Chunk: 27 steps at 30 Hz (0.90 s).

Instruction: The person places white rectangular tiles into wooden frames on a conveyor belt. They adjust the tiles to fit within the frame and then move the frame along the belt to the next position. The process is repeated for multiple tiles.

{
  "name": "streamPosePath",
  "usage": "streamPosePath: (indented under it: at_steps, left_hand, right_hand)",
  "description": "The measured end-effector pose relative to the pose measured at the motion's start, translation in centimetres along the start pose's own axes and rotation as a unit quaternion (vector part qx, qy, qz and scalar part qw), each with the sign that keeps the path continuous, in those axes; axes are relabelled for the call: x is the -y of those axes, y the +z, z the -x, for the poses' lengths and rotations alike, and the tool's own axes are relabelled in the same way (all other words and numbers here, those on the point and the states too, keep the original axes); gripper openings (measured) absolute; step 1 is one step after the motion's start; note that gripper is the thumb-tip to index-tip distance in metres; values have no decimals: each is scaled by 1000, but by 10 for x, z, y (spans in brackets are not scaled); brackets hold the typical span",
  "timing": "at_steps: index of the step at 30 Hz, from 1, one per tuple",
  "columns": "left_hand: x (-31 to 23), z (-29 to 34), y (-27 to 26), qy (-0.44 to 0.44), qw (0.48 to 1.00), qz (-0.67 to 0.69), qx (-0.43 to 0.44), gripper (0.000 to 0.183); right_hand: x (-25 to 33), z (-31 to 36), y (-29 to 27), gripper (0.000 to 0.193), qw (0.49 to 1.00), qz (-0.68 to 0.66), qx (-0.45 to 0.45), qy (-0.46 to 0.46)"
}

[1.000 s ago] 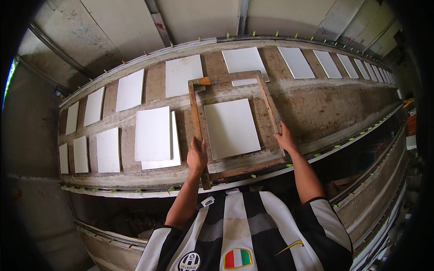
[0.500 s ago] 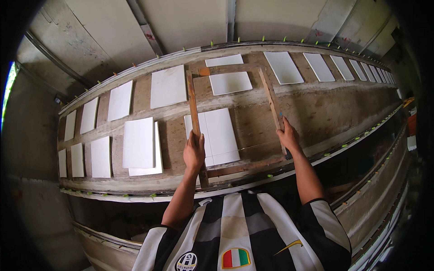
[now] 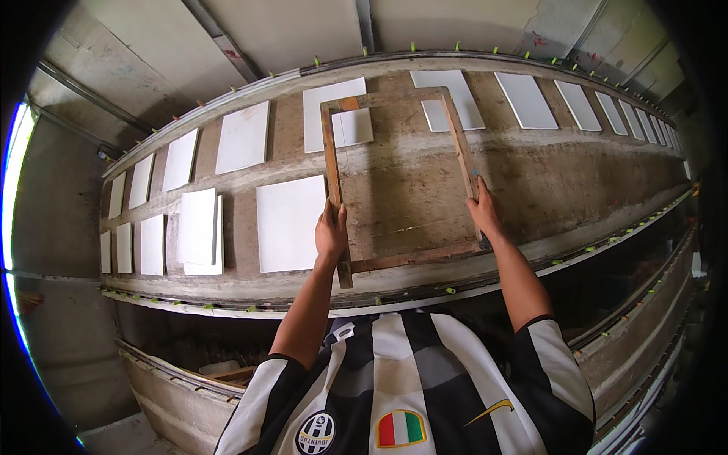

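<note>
A rectangular wooden frame [image 3: 460,144] with worn brown bars is held over the long table. My left hand [image 3: 331,236] is closed round its left bar, near the lower end. On the right bar, my right hand [image 3: 485,212] grips lower down, close to a dark corner. A white sheet [image 3: 290,227] lies flat just left of the frame, beside my left hand. Parts of two far-row sheets, one at the left [image 3: 315,125] and one at the right [image 3: 462,98], show behind the frame's far corners. Brown tabletop is visible through most of the frame's opening.
The long table [image 3: 561,182] bears two rows of white sheets; two overlap [image 3: 197,227] at the near left. Small green pegs [image 3: 450,290] line its edges. A pale panelled wall [image 3: 455,26] stands behind, and a similar table [image 3: 637,303] shows at the lower right.
The frame, still in both hands, has moved right along the table. The near-row sheet that was partly under it now lies to its left.
</note>
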<state>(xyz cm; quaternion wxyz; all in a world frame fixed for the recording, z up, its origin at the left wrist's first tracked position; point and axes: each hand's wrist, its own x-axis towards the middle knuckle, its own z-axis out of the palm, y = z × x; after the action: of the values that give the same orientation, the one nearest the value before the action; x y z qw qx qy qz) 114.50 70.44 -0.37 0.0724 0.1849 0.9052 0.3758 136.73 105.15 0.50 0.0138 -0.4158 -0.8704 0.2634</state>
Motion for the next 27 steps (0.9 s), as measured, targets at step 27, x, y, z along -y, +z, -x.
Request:
streamPosePath:
  at_steps: [27]
  left_hand:
    - [1,60,44,5,1000,-1,-11,60]
  right_hand:
    - [-74,41,13,75,999,32,-20,9]
